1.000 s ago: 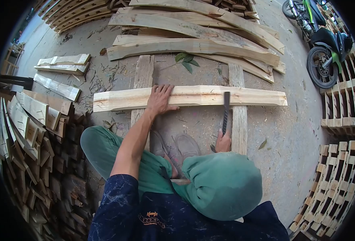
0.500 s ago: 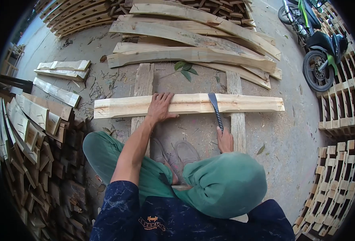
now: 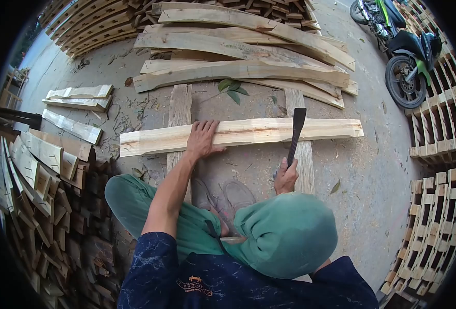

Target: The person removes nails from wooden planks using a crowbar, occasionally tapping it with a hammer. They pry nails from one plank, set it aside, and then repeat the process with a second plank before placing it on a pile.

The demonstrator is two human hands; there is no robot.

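Observation:
Across two wooden supports, a pale wooden plank (image 3: 259, 132) lies crosswise in front of me. My left hand (image 3: 202, 140) grips it left of its middle, fingers over the far edge and thumb by the near edge. A dark pry bar (image 3: 298, 123) with a flat, widened end and a twisted shaft is in my right hand (image 3: 286, 178), fingers wrapped round the lower shaft. Its flat end points away from me, over the right part of the plank. The left support (image 3: 179, 105) and right support (image 3: 304, 162) rest on the ground.
Beyond the plank lie several long boards (image 3: 243, 69), some with nails. Short boards (image 3: 73, 126) are at left, near a heap of scrap wood (image 3: 57, 206). Pallets (image 3: 429, 226) and a motorcycle (image 3: 405, 77) stand at right. Leaves (image 3: 233, 92) lie on the ground.
The pry bar has moved right and its flat end has swung up off the plank's middle. The plank has tilted slightly, its left end nearer me. My left hand stays on it.

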